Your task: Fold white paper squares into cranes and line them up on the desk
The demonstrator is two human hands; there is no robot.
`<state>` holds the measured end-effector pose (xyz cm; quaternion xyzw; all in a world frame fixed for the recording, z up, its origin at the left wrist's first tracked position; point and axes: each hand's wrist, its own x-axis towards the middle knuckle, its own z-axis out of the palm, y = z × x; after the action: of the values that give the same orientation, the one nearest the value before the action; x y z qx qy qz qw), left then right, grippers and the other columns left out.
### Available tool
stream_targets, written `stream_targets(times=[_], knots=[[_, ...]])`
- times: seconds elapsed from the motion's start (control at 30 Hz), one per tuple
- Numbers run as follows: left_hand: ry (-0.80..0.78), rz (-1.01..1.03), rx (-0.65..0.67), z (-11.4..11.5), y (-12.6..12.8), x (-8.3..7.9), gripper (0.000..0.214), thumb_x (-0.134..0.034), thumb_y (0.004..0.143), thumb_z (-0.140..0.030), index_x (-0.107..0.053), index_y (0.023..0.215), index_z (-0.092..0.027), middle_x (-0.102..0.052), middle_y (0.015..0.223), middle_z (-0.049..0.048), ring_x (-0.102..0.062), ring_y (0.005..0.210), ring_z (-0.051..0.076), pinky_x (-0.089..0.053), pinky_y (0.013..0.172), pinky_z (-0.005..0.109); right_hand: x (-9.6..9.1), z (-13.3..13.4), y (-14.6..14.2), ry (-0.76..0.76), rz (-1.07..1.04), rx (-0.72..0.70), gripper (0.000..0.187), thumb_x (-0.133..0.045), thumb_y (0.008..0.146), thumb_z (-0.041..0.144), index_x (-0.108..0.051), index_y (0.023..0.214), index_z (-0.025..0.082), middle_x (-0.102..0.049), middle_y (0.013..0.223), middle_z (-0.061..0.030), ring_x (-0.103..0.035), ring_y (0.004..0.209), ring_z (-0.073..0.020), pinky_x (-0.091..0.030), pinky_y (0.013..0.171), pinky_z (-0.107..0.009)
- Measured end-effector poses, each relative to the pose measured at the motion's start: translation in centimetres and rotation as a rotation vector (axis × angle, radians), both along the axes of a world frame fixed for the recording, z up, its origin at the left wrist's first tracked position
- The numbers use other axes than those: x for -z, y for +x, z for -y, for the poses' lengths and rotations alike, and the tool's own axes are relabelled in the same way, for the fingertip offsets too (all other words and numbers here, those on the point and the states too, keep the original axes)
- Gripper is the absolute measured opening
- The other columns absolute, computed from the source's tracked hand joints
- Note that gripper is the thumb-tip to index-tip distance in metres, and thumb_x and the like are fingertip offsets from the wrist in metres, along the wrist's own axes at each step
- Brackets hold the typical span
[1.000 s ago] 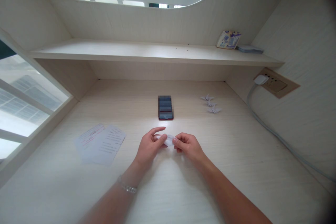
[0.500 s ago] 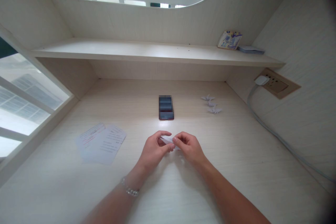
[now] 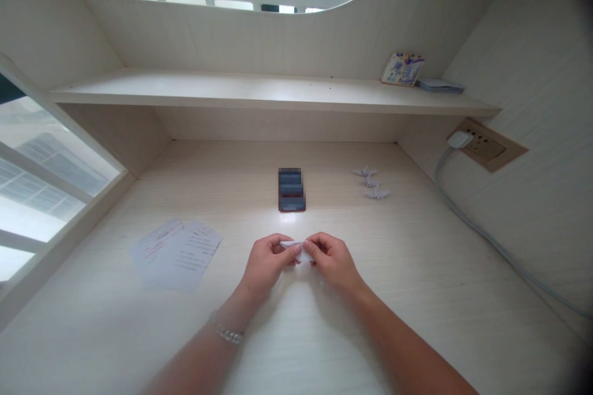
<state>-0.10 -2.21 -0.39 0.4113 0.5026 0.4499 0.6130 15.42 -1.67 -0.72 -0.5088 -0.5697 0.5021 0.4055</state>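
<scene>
A small piece of folded white paper (image 3: pixel 303 255) is pinched between both hands over the desk, in the middle of the head view. My left hand (image 3: pixel 269 261) grips its left part, thumb on the near face and fingers behind. On the other side, my right hand (image 3: pixel 334 259) is closed on the right part, with the thumb pressed near the middle. Fingers cover much of the paper, so its full shape is hidden. Beyond the hands lies a phone (image 3: pixel 291 190) with a blurred screen. Several folded paper cranes (image 3: pixel 378 192) sit to its right in a short row.
Loose written sheets (image 3: pixel 178 256) lie on the desk at the left. A shelf (image 3: pixel 259 87) spans the back, bearing a colourful packet (image 3: pixel 402 69) and a flat stack (image 3: pixel 440 86). At the right, a cable (image 3: pixel 486 237) runs from a wall socket (image 3: pixel 488 145).
My left thumb has moved up onto the near face of the folded paper, and the left fingers have closed behind it. The right hand keeps its pinch. The view has shifted slightly.
</scene>
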Motion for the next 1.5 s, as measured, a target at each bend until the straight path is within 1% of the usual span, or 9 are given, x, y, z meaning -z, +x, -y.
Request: stream_targets(times=[0.13, 0.27, 0.53, 0.7, 0.8, 1.1, 1.2, 1.4, 1.5], knots=[[0.009, 0.016, -0.048, -0.2, -0.2, 0.1, 0.026, -0.074, 0.063, -0.031, -0.064, 0.075, -0.011, -0.067, 0.065, 0.0070, -0.062, 0.060, 0.016, -0.049, 0.058, 0.025, -0.1, -0.1, -0.1, -0.078, -0.126, -0.039, 0.029, -0.064, 0.071, 0.041, -0.064, 0.083, 0.015, -0.064, 0.073, -0.0048, -0.057, 0.063, -0.0164, -0.049, 0.056, -0.027], [-0.002, 0.083, -0.057, -0.3, -0.6, -0.1, 0.025, -0.071, 0.066, -0.032, -0.066, 0.075, -0.010, -0.068, 0.067, 0.0081, -0.062, 0.060, 0.015, -0.049, 0.058, 0.025, 0.0, -0.5, 0.2, -0.122, -0.158, -0.032, 0.033, -0.071, 0.064, 0.041, -0.065, 0.081, 0.014, -0.064, 0.066, -0.0037, -0.057, 0.055, -0.0146, -0.048, 0.053, -0.028], [-0.025, 0.210, -0.015, -0.4, -0.7, 0.0, 0.033, -0.059, 0.077, -0.040, -0.067, 0.082, -0.008, -0.069, 0.078, 0.0126, -0.064, 0.069, 0.018, -0.051, 0.065, 0.029, 0.2, -0.8, 0.5, -0.149, -0.227, 0.013, 0.030, -0.070, 0.066, 0.041, -0.066, 0.079, 0.014, -0.061, 0.058, -0.0009, -0.055, 0.050, -0.0126, -0.047, 0.051, -0.026], [0.041, 0.081, -0.015, -0.3, -0.5, 0.3, 0.029, -0.066, 0.071, -0.036, -0.068, 0.084, -0.010, -0.069, 0.083, 0.0113, -0.063, 0.074, 0.019, -0.052, 0.066, 0.028, -0.1, -0.6, 0.5, -0.144, -0.182, -0.017, 0.027, -0.069, 0.068, 0.038, -0.066, 0.079, 0.013, -0.061, 0.056, -0.0010, -0.055, 0.050, -0.0127, -0.046, 0.050, -0.025], [0.066, 0.041, -0.049, -0.3, -0.5, 0.3, 0.028, -0.068, 0.069, -0.034, -0.069, 0.084, -0.010, -0.069, 0.082, 0.0101, -0.063, 0.073, 0.018, -0.053, 0.066, 0.027, 0.1, -0.7, 0.4, -0.140, -0.212, 0.000, 0.028, -0.068, 0.069, 0.038, -0.067, 0.081, 0.014, -0.063, 0.059, -0.0018, -0.058, 0.053, -0.0139, -0.048, 0.053, -0.027], [0.056, 0.063, -0.190, -0.6, -0.7, 0.3, 0.034, -0.069, 0.068, -0.036, -0.067, 0.090, -0.009, -0.070, 0.080, 0.0105, -0.064, 0.067, 0.016, -0.055, 0.062, 0.026, 0.6, -1.3, 1.0, -0.063, -0.261, 0.194, 0.031, -0.064, 0.073, 0.042, -0.063, 0.089, 0.015, -0.065, 0.075, -0.0056, -0.059, 0.063, -0.0145, -0.050, 0.056, -0.027], [0.059, 0.068, -0.190, -0.6, -0.6, 0.4, 0.034, -0.070, 0.068, -0.035, -0.067, 0.089, -0.009, -0.070, 0.081, 0.0105, -0.065, 0.067, 0.016, -0.055, 0.062, 0.026, 0.4, -1.2, 0.8, -0.061, -0.221, 0.157, 0.034, -0.066, 0.071, 0.043, -0.062, 0.091, 0.015, -0.065, 0.079, -0.0065, -0.060, 0.071, -0.0174, -0.050, 0.057, -0.027], [0.070, 0.074, -0.154, -0.5, -0.6, 0.6, 0.032, -0.069, 0.069, -0.034, -0.067, 0.090, -0.009, -0.070, 0.081, 0.0102, -0.065, 0.071, 0.018, -0.055, 0.064, 0.028, 0.2, -0.8, 0.5, -0.019, -0.131, 0.094, 0.040, -0.073, 0.064, 0.037, -0.061, 0.097, 0.018, -0.063, 0.101, -0.0089, -0.059, 0.087, -0.0213, -0.050, 0.073, -0.033], [0.082, 0.045, -0.118, -0.4, -0.6, 0.7, 0.031, -0.068, 0.070, -0.033, -0.067, 0.091, -0.009, -0.070, 0.083, 0.0108, -0.065, 0.073, 0.018, -0.055, 0.065, 0.029, 0.2, -0.8, 0.6, -0.009, -0.141, 0.080, 0.035, -0.072, 0.065, 0.035, -0.062, 0.094, 0.018, -0.065, 0.093, -0.0076, -0.060, 0.080, -0.0190, -0.050, 0.069, -0.031]])
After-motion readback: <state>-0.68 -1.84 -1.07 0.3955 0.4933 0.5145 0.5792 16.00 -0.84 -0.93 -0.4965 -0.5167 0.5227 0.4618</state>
